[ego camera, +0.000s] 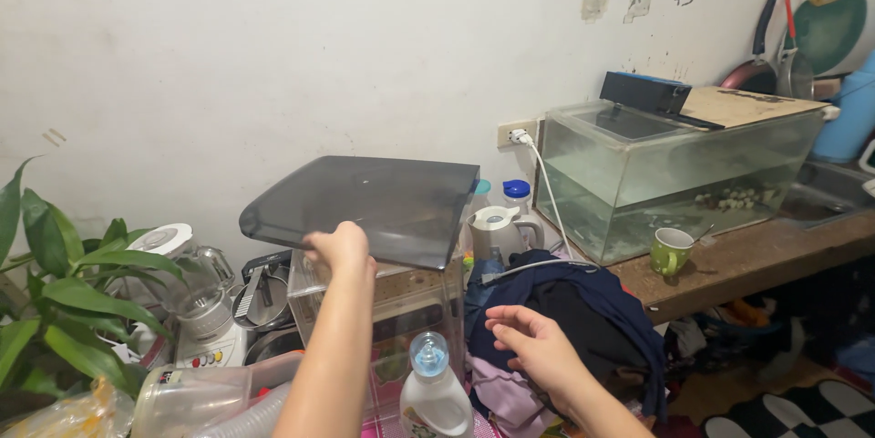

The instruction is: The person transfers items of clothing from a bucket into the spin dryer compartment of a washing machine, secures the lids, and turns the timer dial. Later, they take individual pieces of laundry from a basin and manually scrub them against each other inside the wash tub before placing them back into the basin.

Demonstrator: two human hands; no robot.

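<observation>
left hand (342, 248) grips the smoky lid (365, 206); right hand (533, 340) hovers open.

Left hand (342, 249) raised, arm extended, fingers curled in a grip. Right hand (531, 340) lower, palm down, fingers loosely spread.

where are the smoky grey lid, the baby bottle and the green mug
smoky grey lid (374, 201), head view, middle of its top panel
baby bottle (430, 374), head view, its neck
green mug (671, 250), head view, its side

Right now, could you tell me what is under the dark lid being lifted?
A clear plastic box sits under the lid, which the left hand holds up. Its contents are blurred through the walls.
</observation>
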